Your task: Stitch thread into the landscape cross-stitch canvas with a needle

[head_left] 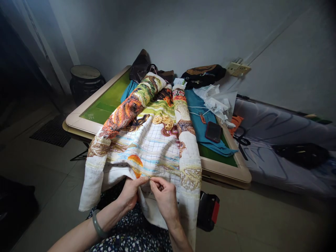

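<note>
While the left hand (130, 193) is pinching the near edge of the embroidery cloth (147, 140), the right hand (164, 196), just beside it, is nipping the same hem with fingertips closed. Soft, limp, probably light, it is draping from the green table (105, 105) beyond them; a phone (213, 131) is lying farther right.

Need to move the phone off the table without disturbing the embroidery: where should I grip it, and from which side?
Grip the phone across its two long edges, coming from above on its right, the table's near-right corner. It lies flat, screen up, on the teal cloth; the embroidery cloth lies close on its left, the white cable behind.
</note>
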The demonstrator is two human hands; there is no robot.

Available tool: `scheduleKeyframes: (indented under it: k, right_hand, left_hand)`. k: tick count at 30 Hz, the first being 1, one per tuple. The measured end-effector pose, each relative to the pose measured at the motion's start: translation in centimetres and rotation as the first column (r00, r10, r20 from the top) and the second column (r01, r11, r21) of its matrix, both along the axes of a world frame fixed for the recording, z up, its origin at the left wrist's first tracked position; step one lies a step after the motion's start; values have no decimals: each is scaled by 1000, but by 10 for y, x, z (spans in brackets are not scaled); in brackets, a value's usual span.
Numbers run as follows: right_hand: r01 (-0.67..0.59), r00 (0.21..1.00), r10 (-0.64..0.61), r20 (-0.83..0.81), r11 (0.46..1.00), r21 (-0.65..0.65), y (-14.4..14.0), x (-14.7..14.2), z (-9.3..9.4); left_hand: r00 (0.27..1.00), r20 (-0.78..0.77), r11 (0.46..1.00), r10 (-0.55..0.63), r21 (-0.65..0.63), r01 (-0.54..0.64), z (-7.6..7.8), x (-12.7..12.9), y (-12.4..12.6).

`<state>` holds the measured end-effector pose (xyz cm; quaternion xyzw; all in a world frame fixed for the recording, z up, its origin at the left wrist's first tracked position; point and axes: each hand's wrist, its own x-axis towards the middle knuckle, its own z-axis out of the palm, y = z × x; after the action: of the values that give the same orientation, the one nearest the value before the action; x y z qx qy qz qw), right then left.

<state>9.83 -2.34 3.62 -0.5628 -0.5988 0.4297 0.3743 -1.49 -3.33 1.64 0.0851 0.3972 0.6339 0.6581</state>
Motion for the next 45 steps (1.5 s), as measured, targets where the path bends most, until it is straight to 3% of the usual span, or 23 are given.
scheduleKeyframes:
  k: [9, 24, 35, 37, 41, 45]
  right_hand:
    - [75, 968, -114, -224, 982, -175, -8, -7, -12]
    - [124, 984, -121, -132, 992, 19, -10, -8, -26]
    - [197, 938, -220, -266, 974, -109, -5, -13, -24]
    - [153, 969, -159, -190, 987, -45, -2, -11, -20]
    - [14, 991, -45, 125, 970, 244, 4, -6, -6]
    - [-44, 994, 10, 112, 951, 307, 11, -4, 4]
  left_hand:
    - [1000, 4, 999, 8, -35, -8, 1, 0, 2]
    - [1000, 4, 993, 10, -122, -9, -1, 0, 6]
    - [998, 38, 994, -42, -102, 46, -1, -1, 3]
    - [998, 52, 997, -44, -66, 47, -1, -1, 2]
    - [998, 62, 999, -28, -22, 30, -2, -2, 0]
    - [999, 41, 1000, -25, 19, 25, -1, -3, -1]
